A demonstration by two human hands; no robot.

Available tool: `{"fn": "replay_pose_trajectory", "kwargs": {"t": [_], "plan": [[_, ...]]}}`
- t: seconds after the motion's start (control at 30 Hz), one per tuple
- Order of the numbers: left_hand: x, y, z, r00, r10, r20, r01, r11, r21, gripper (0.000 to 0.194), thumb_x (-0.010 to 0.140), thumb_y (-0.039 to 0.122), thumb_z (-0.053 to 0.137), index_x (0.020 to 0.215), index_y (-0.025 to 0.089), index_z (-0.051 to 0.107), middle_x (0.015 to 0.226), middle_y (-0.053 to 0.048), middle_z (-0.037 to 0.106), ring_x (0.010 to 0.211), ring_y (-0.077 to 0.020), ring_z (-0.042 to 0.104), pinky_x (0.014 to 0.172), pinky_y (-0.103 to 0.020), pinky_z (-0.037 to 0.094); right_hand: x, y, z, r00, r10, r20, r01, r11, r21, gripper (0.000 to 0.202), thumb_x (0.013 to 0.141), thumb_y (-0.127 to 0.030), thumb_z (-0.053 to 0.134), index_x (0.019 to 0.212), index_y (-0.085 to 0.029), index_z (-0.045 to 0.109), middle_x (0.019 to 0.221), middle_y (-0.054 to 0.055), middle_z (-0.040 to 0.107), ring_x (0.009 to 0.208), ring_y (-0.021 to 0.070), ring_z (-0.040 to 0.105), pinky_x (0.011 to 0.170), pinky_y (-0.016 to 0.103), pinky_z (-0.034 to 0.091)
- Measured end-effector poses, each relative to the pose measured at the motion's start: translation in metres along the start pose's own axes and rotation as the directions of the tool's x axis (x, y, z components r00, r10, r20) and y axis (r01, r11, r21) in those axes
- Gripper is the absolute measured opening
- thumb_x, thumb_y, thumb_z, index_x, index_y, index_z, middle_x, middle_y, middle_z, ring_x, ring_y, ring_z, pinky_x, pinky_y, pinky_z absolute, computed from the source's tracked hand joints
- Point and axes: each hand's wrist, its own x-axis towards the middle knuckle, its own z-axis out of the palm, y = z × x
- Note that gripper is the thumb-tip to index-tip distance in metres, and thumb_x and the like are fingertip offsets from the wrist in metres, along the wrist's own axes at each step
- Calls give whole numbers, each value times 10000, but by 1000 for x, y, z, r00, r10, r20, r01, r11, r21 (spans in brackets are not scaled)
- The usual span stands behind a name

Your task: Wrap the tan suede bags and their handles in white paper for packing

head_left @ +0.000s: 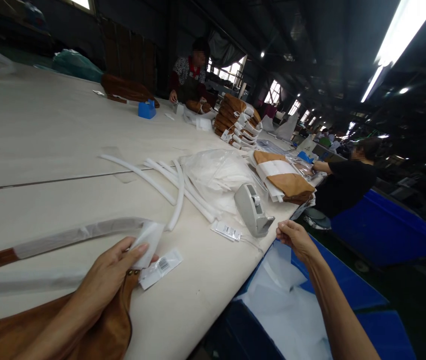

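My left hand [117,267] is closed on a white wrapping sheet [152,240], folded at the end of a strap above the brown bag [100,320]. The strap [81,232] is covered in a translucent white sleeve, with brown showing at its far left end. Beside my fingers a barcode tag [162,267] lies on the table. My right hand [293,237] is in a pinch just past the table edge, to the right of the grey tape dispenser [252,210]. Whatever its fingertips hold, if anything, is too small to make out.
White foam tubes [177,195], a plastic bag [216,175] and another tag [226,230] lie on the table [66,135]. Stacked brown bags [237,120] stand farther back. A blue bin [348,270] with white sheets is below the right edge. Two co-workers are nearby.
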Motion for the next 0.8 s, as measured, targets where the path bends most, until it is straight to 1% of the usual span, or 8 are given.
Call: {"fn": "replay_pose_trajectory", "kwargs": {"t": [0.2, 0.3, 0.37, 0.47, 0.53, 0.63, 0.73, 0.8], "plan": [[-2, 1, -2, 998, -29, 62, 39, 987, -157, 508, 655, 638, 713, 864, 188, 605, 720, -22, 734, 772, -250, 680, 730, -281, 483, 8, 27, 16, 995, 17, -98, -33, 985, -167, 305, 600, -477, 685, 557, -231, 510, 507, -2, 548, 503, 145, 443, 509, 281, 309], [-9, 4, 1, 998, 0, 55, 10, 980, -199, 480, 672, 622, 686, 837, 182, 584, 687, -27, 712, 698, -243, 664, 680, -300, 474, -9, 36, 20, 994, 23, -109, -48, 972, -229, 337, 608, -461, 668, 472, -253, 441, 437, -5, 474, 481, 152, 381, 506, 297, 266], [-11, 3, 3, 998, 31, 49, -20, 976, -218, 443, 695, 606, 657, 804, 187, 567, 668, -26, 696, 660, -236, 653, 644, -301, 462, -28, 36, 26, 999, 27, -33, -33, 978, -205, 364, 635, -527, 650, 491, -256, 454, 457, -4, 463, 489, 163, 377, 510, 308, 284], [-12, 0, 6, 997, 68, 47, -55, 971, -233, 383, 746, 567, 620, 776, 192, 545, 659, -24, 688, 657, -222, 648, 624, -289, 449, -56, 20, 52, 977, -2, 212, -1, 1000, 17, 384, 678, -589, 692, 611, -243, 540, 563, -1, 487, 559, 173, 404, 549, 310, 326], [-13, -2, 6, 996, 77, 43, -64, 968, -244, 354, 774, 538, 607, 784, 189, 549, 664, -23, 687, 660, -215, 645, 622, -283, 446, -72, -1, 83, 912, -71, 404, -10, 981, 194, 357, 730, -558, 722, 691, -238, 567, 595, -8, 491, 597, 171, 415, 582, 302, 333], [-15, -2, 6, 995, 96, 41, -82, 962, -259, 325, 795, 503, 602, 810, 180, 569, 677, -18, 683, 658, -204, 634, 623, -276, 444, -89, -35, 142, 752, -211, 625, -23, 939, 344, 300, 822, -486, 701, 748, -230, 563, 605, -23, 511, 623, 154, 445, 636, 289, 347], [-16, -2, 6, 990, 130, 57, -111, 960, -256, 318, 811, 495, 589, 806, 178, 571, 678, -10, 663, 665, -198, 616, 640, -275, 445, -98, -55, 197, 613, -301, 731, -11, 921, 389, 285, 864, -463, 674, 776, -217, 560, 628, -30, 545, 631, 134, 475, 658, 277, 360], [-15, -2, 5, 986, 159, 52, -142, 960, -239, 309, 825, 485, 577, 775, 181, 556, 681, 0, 634, 679, -191, 597, 655, -273, 444, -101, -57, 224, 574, -314, 756, -4, 922, 386, 316, 849, -481, 685, 756, -212, 549, 615, -35, 553, 612, 127, 481, 637, 268, 363]]}}
